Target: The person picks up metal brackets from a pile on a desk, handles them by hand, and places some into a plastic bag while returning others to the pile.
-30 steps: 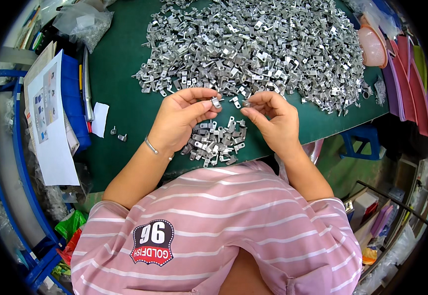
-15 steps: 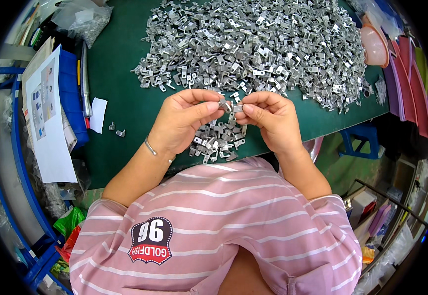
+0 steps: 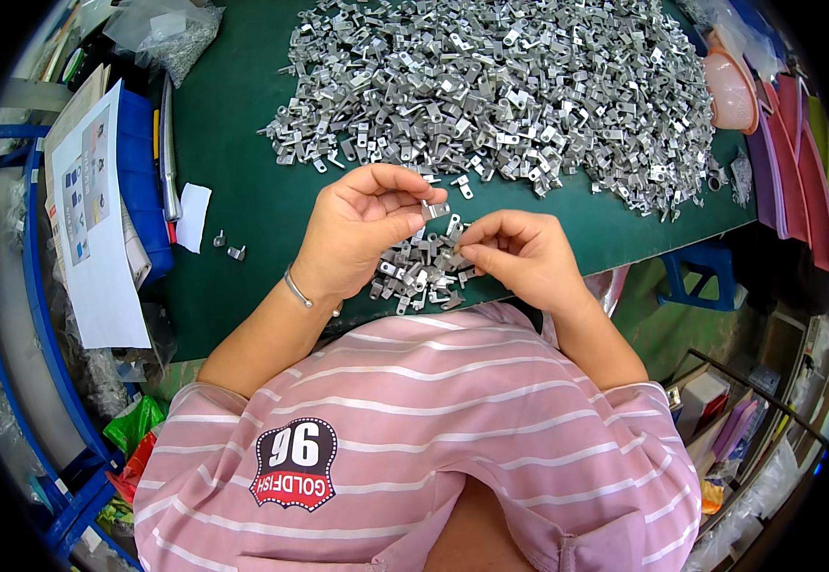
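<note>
A: Going from most metal to least, how would it handle?

B: The large heap [image 3: 510, 95], upper centre to upper right of the frame, is probably heavy in bulk and apt to snag. The small pile [image 3: 416, 276], near the centre, should shift easily. The single bracket [image 3: 439, 211], just above that pile in the frame, looks light, stiff, hardly fragile, maybe a little slippery

A: Where to take hold?

B: By one end, I'd judge. The left hand [image 3: 352, 234] has thumb and fingertips clamped on the bracket's left end, the other end free. The right hand [image 3: 529, 257] has thumb and forefinger close together at the small pile's upper right; I can't tell whether anything is between them

A: And the looks?

B: Both heaps glint silver-grey on the green table [image 3: 233, 143]; the bracket is grey and bent; many loose pieces show round holes
</note>
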{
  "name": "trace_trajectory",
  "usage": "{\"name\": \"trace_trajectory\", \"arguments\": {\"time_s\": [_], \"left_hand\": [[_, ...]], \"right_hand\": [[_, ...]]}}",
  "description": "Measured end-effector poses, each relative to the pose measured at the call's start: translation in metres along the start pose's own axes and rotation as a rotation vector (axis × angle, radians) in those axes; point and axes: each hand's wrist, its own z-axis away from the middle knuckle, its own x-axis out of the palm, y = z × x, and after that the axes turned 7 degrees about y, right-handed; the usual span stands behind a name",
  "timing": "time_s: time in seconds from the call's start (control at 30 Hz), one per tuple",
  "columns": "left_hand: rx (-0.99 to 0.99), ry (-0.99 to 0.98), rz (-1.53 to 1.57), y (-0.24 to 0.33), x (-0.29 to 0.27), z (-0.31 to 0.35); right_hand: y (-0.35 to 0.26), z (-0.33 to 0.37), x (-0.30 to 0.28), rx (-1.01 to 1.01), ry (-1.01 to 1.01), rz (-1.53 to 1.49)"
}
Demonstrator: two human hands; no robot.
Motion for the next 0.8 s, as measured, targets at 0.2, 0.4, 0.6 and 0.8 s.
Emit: {"name": "trace_trajectory", "arguments": {"time_s": [0.2,0.4,0.6,0.8], "left_hand": [[0.077,-0.045,-0.012,0.001,-0.002,0.004],[0.294,-0.112,-0.586,0.008,-0.004,0.015],[0.516,-0.260,-1.049,0.010,0.000,0.023],[0.546,-0.203,-1.083,0.010,0.004,0.020]], "right_hand": [[-0.002,-0.018,0.006,-0.604,0.307,0.715],[0.002,-0.028,0.012,-0.595,0.366,1.060],[-0.004,-0.028,-0.004,-0.437,0.195,0.619],[-0.011,-0.015,-0.012,-0.009,-0.021,-0.021]]}}
